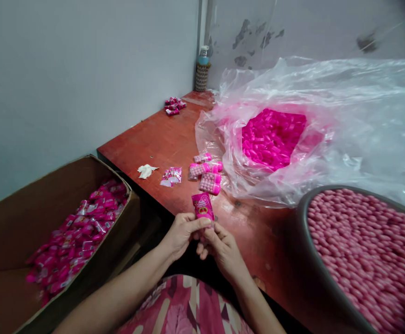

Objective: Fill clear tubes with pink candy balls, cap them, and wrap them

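Both hands meet at the near edge of the red table. My left hand [182,234] pinches the lower end of a pink printed candy packet [203,206], thumb on top. My right hand [222,248] is closed at the packet's bottom end, its fingers curled; the exact grip there is partly hidden. Just beyond the packet lie several small clear containers of pink candies with bright pink caps [210,182]. To their left rest a flat printed wrapper [171,176] and a crumpled white scrap [147,170].
A cardboard box [130,192] with many pink packets stands at left. A dark tub [301,222] of pink candies sits at right. Behind lies a clear plastic bag [230,162] of pink caps. A few packets [174,105] and a woven holder with a bottle [202,76] are farther back.
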### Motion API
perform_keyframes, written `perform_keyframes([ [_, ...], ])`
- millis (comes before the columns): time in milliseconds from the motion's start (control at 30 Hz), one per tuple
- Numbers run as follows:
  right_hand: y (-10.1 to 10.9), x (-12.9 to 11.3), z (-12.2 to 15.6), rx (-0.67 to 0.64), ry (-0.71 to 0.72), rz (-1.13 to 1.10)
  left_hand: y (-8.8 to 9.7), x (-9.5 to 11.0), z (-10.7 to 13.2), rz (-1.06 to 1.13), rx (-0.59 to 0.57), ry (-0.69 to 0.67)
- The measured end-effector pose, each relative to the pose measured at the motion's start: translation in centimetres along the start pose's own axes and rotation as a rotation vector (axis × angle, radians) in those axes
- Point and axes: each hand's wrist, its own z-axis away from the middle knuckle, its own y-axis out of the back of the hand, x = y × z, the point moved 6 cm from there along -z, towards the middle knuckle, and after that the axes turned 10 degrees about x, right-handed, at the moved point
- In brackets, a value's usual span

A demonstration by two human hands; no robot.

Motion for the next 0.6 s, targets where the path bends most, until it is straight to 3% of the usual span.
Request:
perform_keyframes([
  [133, 0.9, 0.4, 0.6, 0.126, -0.013, -0.113, 0.2, 0.4, 0.0, 0.092, 0.057, -0.006],
  [333, 1.9, 0.3, 0.3, 0.269, 0.028, -0.126, -0.1, -1.4, 0.9, 0.142, 0.045, 0.055],
  [500, 0.8, 0.8, -0.9, 0.246, 0.015, -0.080, 0.2, -0.9, 1.7, 0.156, -0.011, 0.046],
  [600, -1.4, 0.2, -1.8, 0.106, 0.015, 0.034, 1.7, 0.9, 2.2, 0.198, -0.029, -0.029],
])
